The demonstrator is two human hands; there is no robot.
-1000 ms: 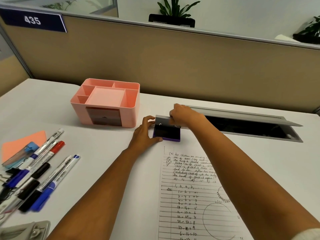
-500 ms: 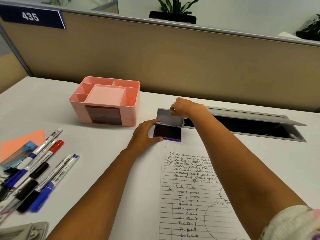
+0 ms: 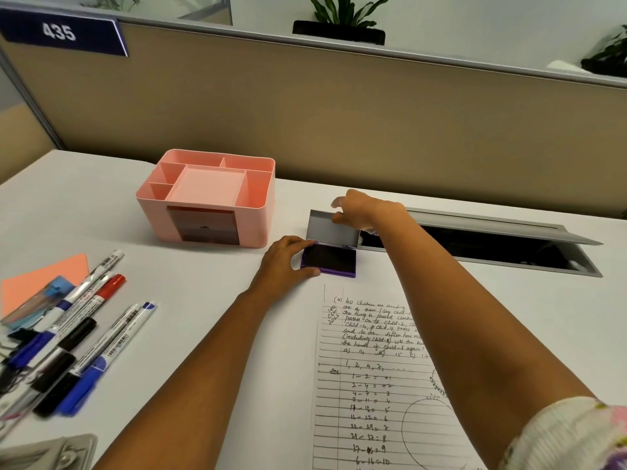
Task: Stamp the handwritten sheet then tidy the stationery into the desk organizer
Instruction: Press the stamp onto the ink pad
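A purple ink pad (image 3: 330, 260) lies on the white desk just above the handwritten lined sheet (image 3: 383, 385). Its grey lid (image 3: 330, 228) stands swung up and back. My left hand (image 3: 288, 262) grips the pad's left edge between thumb and fingers. My right hand (image 3: 363, 208) pinches the lid's far right corner. The pink desk organizer (image 3: 210, 201) stands to the left of the pad, its compartments bare. Several marker pens (image 3: 84, 330) lie at the desk's left edge.
An orange sticky pad (image 3: 44, 278) and a blue clip packet (image 3: 40, 300) sit by the markers, with black binder clips (image 3: 13, 337) beside them. A grey hole punch (image 3: 47, 452) shows at the bottom left. A cable tray with a raised grey flap (image 3: 492, 228) lies behind my right arm.
My right hand has lifted the ink pad's lid from almost closed to fully swung back. My left hand has kept hold of the pad's base.
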